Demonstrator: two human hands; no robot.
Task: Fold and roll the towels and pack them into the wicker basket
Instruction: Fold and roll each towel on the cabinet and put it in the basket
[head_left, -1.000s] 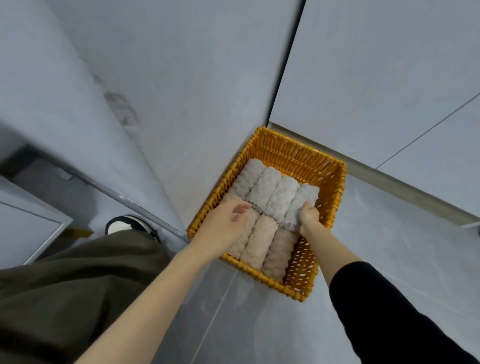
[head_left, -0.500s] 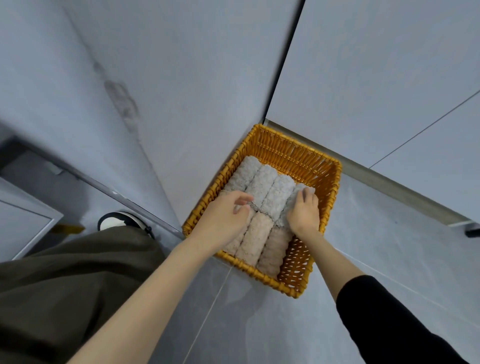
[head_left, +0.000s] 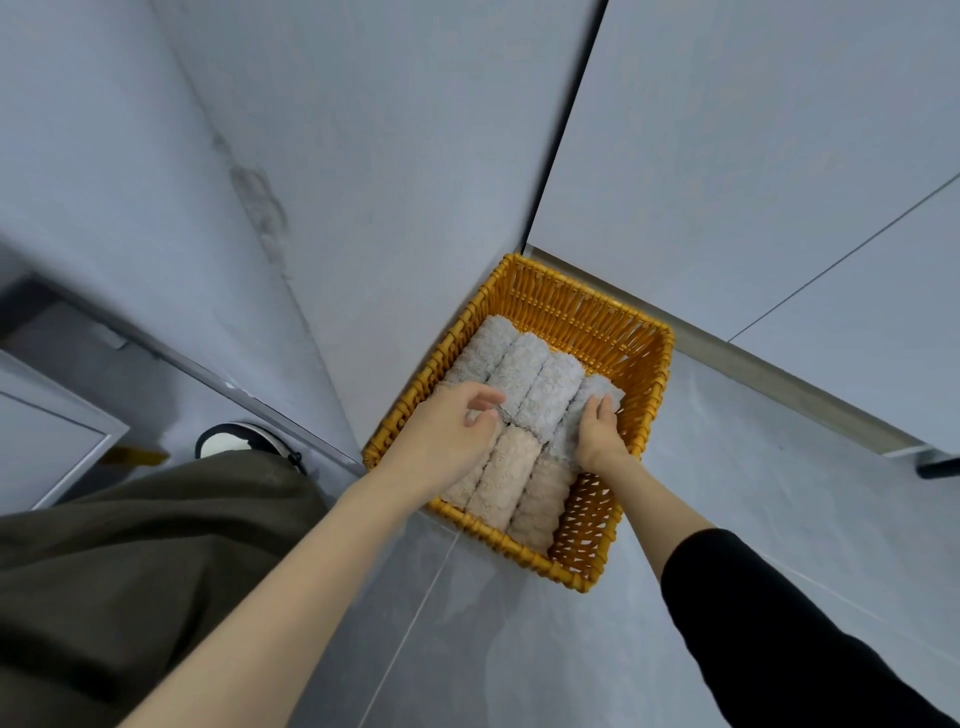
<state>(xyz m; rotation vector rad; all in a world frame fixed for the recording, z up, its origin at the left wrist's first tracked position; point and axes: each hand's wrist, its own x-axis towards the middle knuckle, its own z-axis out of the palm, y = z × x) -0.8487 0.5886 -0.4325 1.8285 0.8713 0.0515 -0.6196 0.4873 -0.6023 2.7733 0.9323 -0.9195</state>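
Both hands are down in the wicker basket (head_left: 592, 525). My left hand (head_left: 447, 431) hovers low over the left side of it, above where the two rows of rolled towels meet. Its fingers are loosely bent, thumb and forefinger stand a little apart, and it holds nothing that I can see. My right hand (head_left: 597, 431) lies palm down with straight fingers on the grey roll (head_left: 597, 387) nearest the basket's right edge, pressing on it rather than grasping it. That roll sits slightly askew and a bit higher than its neighbours.

Three more grey rolls (head_left: 540, 395) lie side by side in the far row, touching each other and running out to the far left corner. The near row holds beige rolls (head_left: 509, 478), packed against the near edge and butting up to the grey ones; my left hand hides part of the leftmost. At the near right corner the bare wicker weave shows beside the last beige roll.

The basket stands on the grey floor (head_left: 779, 493), pushed into the corner where two pale walls (head_left: 415, 156) meet. My right arm wears a black sleeve (head_left: 779, 623); my left forearm is bare. Olive trousers (head_left: 130, 545) and the toe of a shoe (head_left: 228, 439) show at the left.
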